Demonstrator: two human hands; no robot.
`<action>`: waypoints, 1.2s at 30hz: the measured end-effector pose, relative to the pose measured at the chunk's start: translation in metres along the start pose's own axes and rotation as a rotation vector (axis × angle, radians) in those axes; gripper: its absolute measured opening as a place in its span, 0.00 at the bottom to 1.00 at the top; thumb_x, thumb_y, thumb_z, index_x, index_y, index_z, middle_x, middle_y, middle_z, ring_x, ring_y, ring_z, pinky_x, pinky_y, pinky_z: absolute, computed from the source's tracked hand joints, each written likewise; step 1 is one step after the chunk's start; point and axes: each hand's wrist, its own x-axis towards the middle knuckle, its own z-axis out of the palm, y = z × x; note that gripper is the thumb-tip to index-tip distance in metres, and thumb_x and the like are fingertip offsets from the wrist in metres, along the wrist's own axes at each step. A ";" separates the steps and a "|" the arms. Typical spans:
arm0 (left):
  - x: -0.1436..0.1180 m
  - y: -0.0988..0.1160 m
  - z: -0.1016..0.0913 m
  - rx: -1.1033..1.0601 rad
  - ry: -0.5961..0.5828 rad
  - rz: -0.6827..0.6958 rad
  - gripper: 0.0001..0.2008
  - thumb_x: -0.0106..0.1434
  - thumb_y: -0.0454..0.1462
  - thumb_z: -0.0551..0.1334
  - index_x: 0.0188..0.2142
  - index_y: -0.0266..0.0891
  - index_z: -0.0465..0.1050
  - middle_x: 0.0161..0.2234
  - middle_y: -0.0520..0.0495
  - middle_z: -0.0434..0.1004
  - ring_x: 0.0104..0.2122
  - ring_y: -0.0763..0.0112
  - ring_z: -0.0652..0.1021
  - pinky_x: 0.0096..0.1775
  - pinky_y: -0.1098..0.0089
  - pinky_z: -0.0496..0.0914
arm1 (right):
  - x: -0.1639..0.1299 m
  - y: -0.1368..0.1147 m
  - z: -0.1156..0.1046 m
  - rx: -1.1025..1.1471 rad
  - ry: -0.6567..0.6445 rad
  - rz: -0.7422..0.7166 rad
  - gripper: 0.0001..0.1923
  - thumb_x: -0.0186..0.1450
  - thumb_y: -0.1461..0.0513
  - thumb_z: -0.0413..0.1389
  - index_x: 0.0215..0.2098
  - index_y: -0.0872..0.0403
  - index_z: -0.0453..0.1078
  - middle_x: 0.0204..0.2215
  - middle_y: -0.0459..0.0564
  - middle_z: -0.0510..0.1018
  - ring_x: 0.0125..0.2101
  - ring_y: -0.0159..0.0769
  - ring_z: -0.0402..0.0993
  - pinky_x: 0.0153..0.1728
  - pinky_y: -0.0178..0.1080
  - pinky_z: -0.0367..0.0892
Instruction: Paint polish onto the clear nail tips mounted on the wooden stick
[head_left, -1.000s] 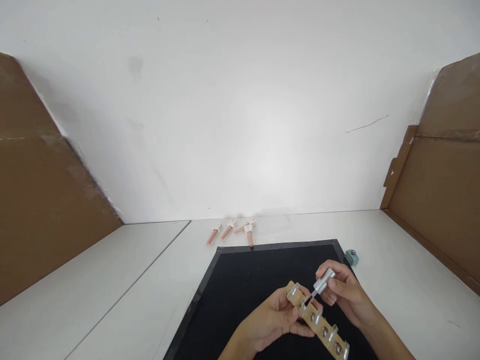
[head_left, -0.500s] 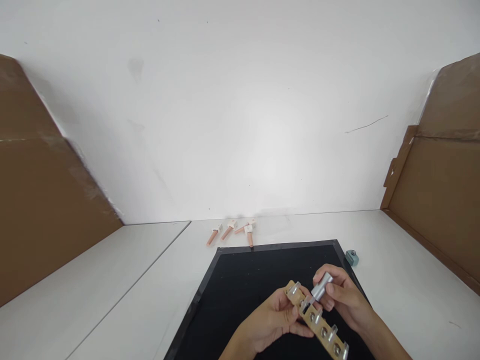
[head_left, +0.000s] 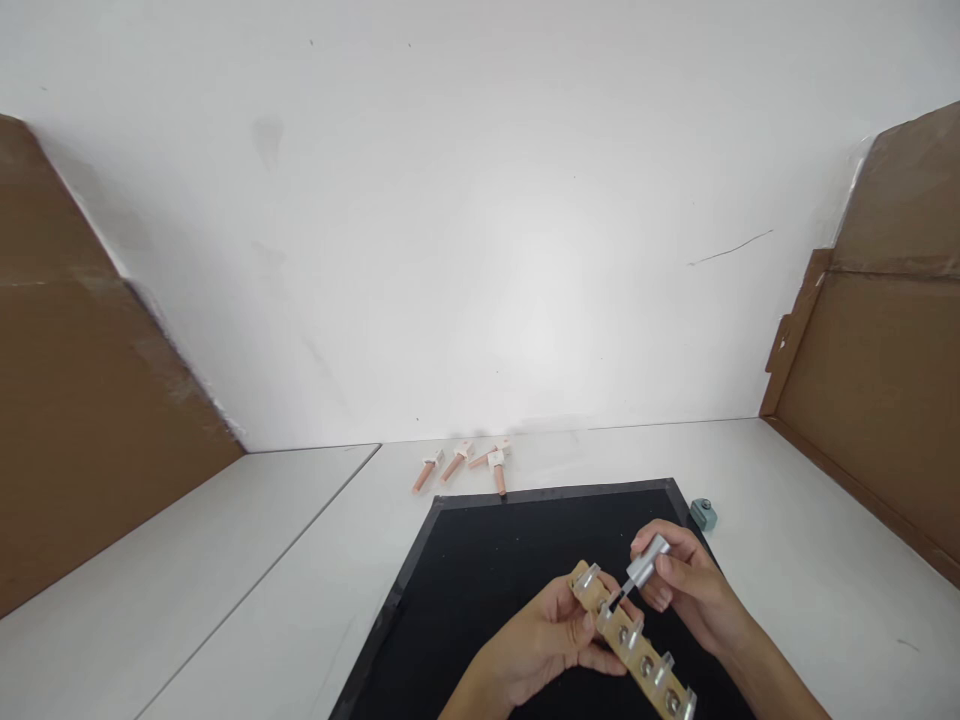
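Note:
My left hand (head_left: 551,635) is closed around the upper end of a tan strip (head_left: 634,655), which slants down to the right. Several clear nail tips (head_left: 634,632) stand up along it, with round metal spots in its face. Between the fingers and thumb of my right hand (head_left: 686,578) is a nail polish brush (head_left: 648,560) with a silver cap. Its dark bristle end points down-left at one nail tip near the upper part of the strip; whether it touches cannot be told.
Beneath my hands lies a black mat (head_left: 480,570) with a taped border. A small teal bottle (head_left: 703,514) stands beside its right edge. Several pink sticks with white square heads (head_left: 454,466) lie behind it. Cardboard panels (head_left: 97,380) flank the white table on both sides.
My right hand has moved the brush slightly up and to the right, so more of its stem shows. My left hand keeps the strip nearly still.

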 end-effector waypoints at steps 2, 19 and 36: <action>0.000 0.001 0.001 -0.003 0.003 -0.002 0.17 0.47 0.40 0.73 0.36 0.38 0.77 0.34 0.47 0.82 0.33 0.72 0.81 0.35 0.73 0.76 | 0.000 0.000 0.001 0.013 -0.002 0.001 0.16 0.52 0.51 0.67 0.29 0.55 0.76 0.11 0.37 0.60 0.14 0.25 0.49 0.17 0.31 0.50; -0.003 0.004 0.007 -0.016 -0.005 0.000 0.16 0.46 0.41 0.73 0.34 0.38 0.78 0.32 0.49 0.84 0.31 0.73 0.83 0.33 0.75 0.77 | -0.001 -0.001 0.009 0.091 -0.020 0.000 0.14 0.54 0.52 0.66 0.30 0.54 0.77 0.11 0.37 0.58 0.14 0.24 0.49 0.17 0.29 0.51; -0.002 0.003 0.009 0.060 -0.009 -0.008 0.21 0.45 0.47 0.72 0.35 0.36 0.77 0.26 0.46 0.80 0.25 0.76 0.79 0.29 0.78 0.73 | -0.002 -0.002 0.010 0.099 -0.051 0.014 0.13 0.55 0.52 0.66 0.30 0.53 0.79 0.12 0.38 0.60 0.14 0.23 0.51 0.17 0.28 0.53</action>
